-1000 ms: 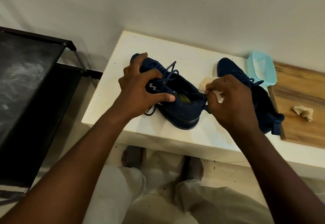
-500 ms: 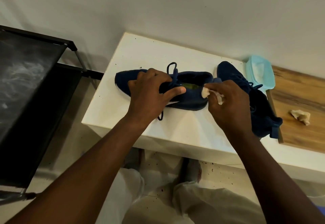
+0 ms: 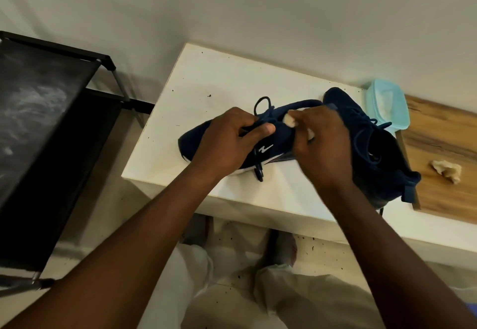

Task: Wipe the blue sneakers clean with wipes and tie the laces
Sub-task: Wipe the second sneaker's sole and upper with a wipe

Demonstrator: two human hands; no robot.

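On white table (image 3: 206,81), left hand (image 3: 227,143) fingers clamped on sneaker (image 3: 280,132), right hand (image 3: 322,143) fingers pinching wipe (image 3: 367,120).

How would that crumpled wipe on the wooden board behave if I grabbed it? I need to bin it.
The crumpled wipe looks limp, so it would likely squash rather than resist. It is probably very light and might slide on the smooth wooden board. Rolling seems unlikely.

Two sneakers on desk (image 3: 201,91): left sneaker (image 3: 280,132) beside right sneaker (image 3: 374,148). Wipes box (image 3: 389,106) behind right sneaker. Used wipe (image 3: 445,170) on board (image 3: 444,132), far right.
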